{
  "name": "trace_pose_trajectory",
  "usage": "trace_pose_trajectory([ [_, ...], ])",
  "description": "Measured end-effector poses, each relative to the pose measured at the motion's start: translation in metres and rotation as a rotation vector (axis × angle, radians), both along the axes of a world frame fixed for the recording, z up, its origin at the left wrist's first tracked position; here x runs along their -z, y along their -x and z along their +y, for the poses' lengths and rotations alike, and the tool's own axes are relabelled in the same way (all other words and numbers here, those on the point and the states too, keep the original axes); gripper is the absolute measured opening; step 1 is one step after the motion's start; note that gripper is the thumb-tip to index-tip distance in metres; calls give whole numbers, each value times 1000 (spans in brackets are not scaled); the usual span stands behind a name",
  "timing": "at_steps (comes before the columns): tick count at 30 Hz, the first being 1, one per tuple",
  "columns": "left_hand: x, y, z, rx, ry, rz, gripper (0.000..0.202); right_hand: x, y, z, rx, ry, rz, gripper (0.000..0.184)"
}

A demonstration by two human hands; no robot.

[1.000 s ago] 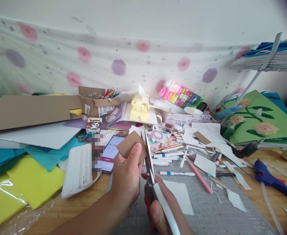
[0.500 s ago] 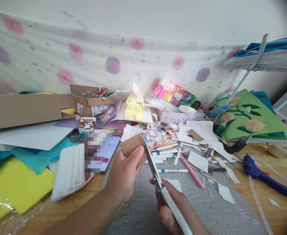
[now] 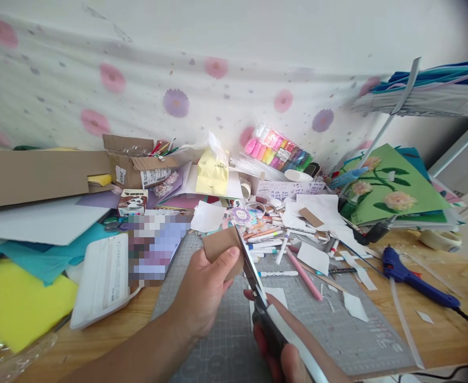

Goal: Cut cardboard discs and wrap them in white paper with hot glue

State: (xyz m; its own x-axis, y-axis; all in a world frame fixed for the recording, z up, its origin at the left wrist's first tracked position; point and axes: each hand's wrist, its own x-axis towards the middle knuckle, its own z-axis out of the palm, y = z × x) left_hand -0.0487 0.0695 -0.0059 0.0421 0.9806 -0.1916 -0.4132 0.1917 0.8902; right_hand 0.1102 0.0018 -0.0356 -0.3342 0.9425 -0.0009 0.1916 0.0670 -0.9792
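Note:
My left hand (image 3: 208,287) pinches a small piece of brown cardboard (image 3: 220,246) between thumb and fingers, above the grey cutting mat (image 3: 218,351). Wrapped round the handles of a pair of scissors (image 3: 253,279) is my right hand (image 3: 285,340). The scissors' blades point up and away from me, along the cardboard's right edge. Whether the blades have bitten into the cardboard I cannot tell. Just beyond the cardboard lies a heap of markers (image 3: 266,247) with a purple flower badge (image 3: 241,214) on it.
A blue glue gun (image 3: 417,282) lies on the right. White paper scraps (image 3: 314,258) and a pink stick (image 3: 303,274) lie on the mat. On the left are a white case (image 3: 102,279), a partly blurred phone (image 3: 174,239) and yellow sheets (image 3: 26,303). A cardboard box (image 3: 138,165) stands behind.
The view has turned slightly right, so the table's things sit further left. Both hands keep their hold; the scissors' handles look wider apart now.

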Motion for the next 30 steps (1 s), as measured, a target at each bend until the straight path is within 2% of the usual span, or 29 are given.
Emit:
trace_pose_trajectory([
  [5,-2,0,-2,54,-20,-52,34,-6,1,0,-2,-40,-13,81],
  [11,-4,2,-3,74,-28,-51,29,7,3,7,5,-85,-80,76],
  [17,-9,0,-6,111,-34,-64,31,17,-4,13,-14,-85,-144,86],
  [22,-10,-1,-7,204,-55,-89,30,19,-13,7,-6,-56,-157,82],
  [27,-7,2,-4,320,-64,-78,30,24,-20,1,83,-58,-171,79],
  [30,-6,5,-3,385,-55,-47,30,24,-27,1,46,-19,-207,78],
])
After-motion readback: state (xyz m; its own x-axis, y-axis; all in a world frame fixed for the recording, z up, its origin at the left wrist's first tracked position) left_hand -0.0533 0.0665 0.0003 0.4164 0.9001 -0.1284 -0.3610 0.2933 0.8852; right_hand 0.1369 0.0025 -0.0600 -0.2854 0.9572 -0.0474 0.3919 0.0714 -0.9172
